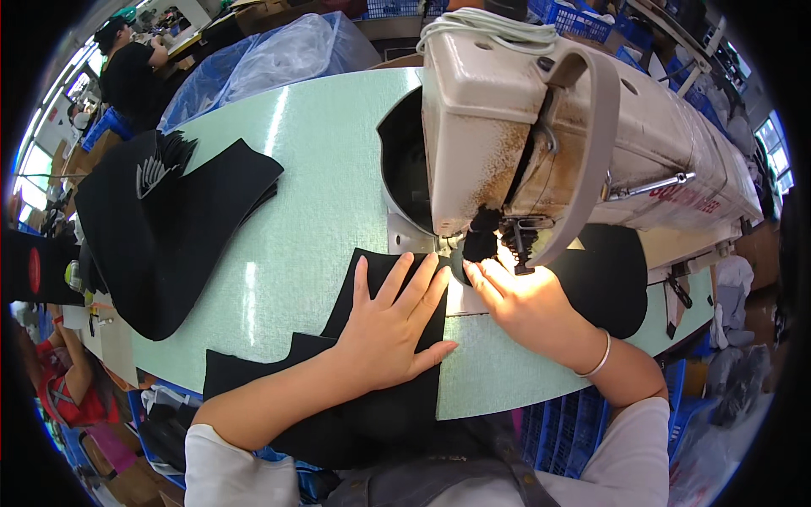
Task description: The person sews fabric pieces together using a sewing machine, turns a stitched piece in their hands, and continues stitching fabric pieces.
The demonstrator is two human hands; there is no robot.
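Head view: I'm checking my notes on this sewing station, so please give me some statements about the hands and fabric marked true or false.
1. The left hand lies flat, fingers spread, on black fabric. True.
2. The right hand rests far from the sewing machine. False: its fingertips sit right by the needle area.
3. A bracelet circles the right wrist. True.
4. The stack of black pieces lies to the right of the machine. False: it lies to the left, on the pale green table.

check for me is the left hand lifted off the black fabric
No, the left hand lies flat with fingers spread on the black fabric.
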